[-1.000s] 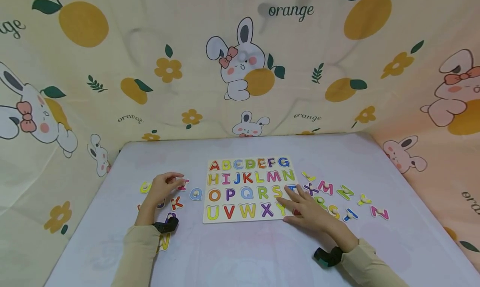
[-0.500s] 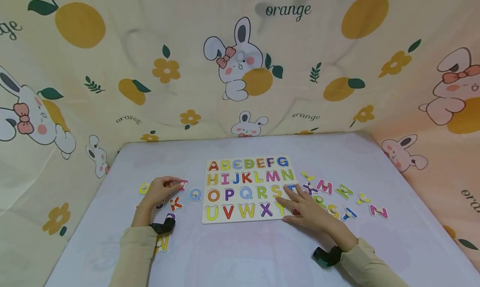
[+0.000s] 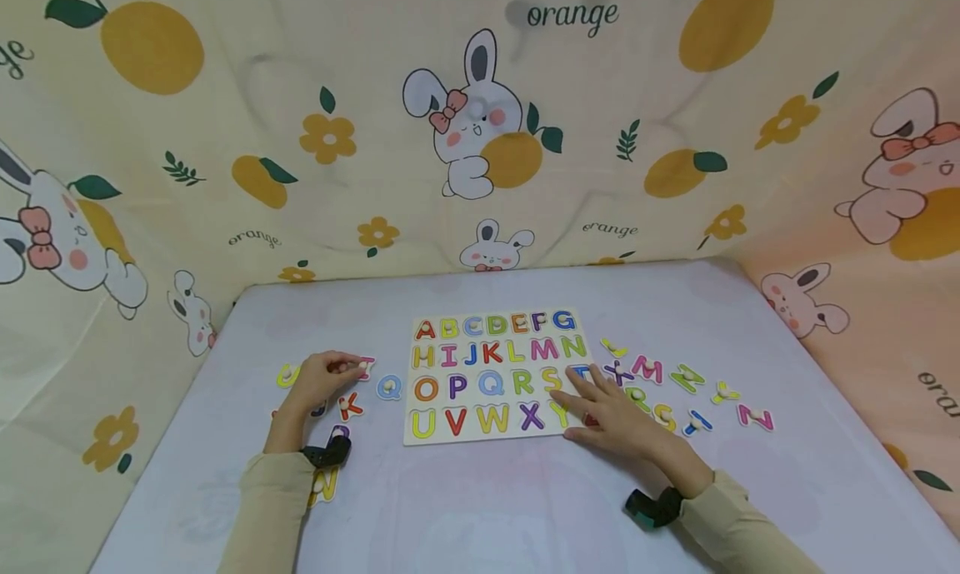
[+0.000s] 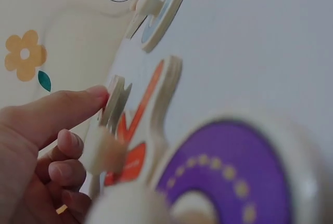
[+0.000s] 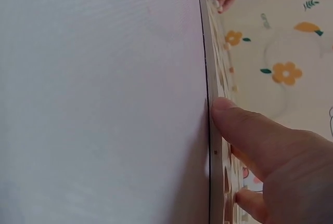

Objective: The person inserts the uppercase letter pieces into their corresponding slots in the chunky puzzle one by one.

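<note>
A pale alphabet puzzle board lies mid-table, printed with rows of coloured letters; some top-row letters show knobs. To its left, my left hand pinches a pink letter I piece on the table. In the left wrist view one fingertip touches that piece's edge, and the other fingers are bent. A red K piece and blue Q piece lie beside it. My right hand rests spread over the board's right side, covering some letters. Its thumb presses the board's edge in the right wrist view.
More knobbed pieces surround my left forearm: a yellow U, a purple piece and a yellow W or N. Right of the board lie several others, among them a pink M and yellow Y. Behind the table hangs a printed curtain.
My left hand has lowered slightly, its fingers closing on the pink I piece, and has stayed there since half a second ago. The right hand keeps its place on the board.
</note>
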Demonstrator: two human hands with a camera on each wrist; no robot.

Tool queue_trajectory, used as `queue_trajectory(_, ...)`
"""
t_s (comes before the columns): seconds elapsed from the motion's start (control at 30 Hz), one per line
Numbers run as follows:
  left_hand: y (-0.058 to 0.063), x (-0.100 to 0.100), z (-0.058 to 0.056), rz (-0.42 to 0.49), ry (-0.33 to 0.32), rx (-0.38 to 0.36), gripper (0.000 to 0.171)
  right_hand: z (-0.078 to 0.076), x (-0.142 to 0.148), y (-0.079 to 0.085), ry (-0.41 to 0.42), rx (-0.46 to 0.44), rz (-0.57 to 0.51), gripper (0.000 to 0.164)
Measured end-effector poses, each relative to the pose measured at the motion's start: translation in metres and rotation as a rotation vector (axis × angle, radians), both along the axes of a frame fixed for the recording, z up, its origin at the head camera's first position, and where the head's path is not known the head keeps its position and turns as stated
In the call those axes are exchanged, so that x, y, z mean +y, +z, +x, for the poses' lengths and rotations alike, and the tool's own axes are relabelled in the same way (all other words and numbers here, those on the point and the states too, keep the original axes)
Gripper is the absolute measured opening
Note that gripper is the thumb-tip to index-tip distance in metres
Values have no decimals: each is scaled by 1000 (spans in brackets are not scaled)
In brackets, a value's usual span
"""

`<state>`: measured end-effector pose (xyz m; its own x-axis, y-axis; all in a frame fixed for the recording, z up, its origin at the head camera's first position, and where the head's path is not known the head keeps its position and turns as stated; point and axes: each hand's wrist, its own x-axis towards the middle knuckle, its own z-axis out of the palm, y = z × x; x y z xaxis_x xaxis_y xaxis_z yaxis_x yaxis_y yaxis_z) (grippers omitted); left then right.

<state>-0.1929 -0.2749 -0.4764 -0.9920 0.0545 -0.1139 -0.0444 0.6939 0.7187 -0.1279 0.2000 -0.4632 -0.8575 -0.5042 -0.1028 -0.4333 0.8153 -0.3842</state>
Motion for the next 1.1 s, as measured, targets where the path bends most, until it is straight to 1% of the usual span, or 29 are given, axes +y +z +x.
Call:
queue_trajectory(0.2,4,9,2,7,11,19,32,1,-2,2,-12,-1,7,63)
queue_trajectory(0.43,6,21,3,72,25,50,31,1,-3,4,-24,5,26,65)
queue_trajectory(0.6,7,33,2,96,31,51,32,1,-3,4,-26,2,22,69)
queue_trajectory(0.73,8,47,0,113,17,70,30,1,-2,4,-26,-2,7,71)
queue_trajectory(0.87,7,60,-3,103,-4,111,26,1,-2,4,-28,-3,6,70)
queue_trajectory(0.97,6,69,-7,114,-17,132,24,1,-2,3,-30,-3,10,70)
queue_trajectory(1.1,5,80,-11,143,-28,126,24,1,-3,2,-34,-1,7,69)
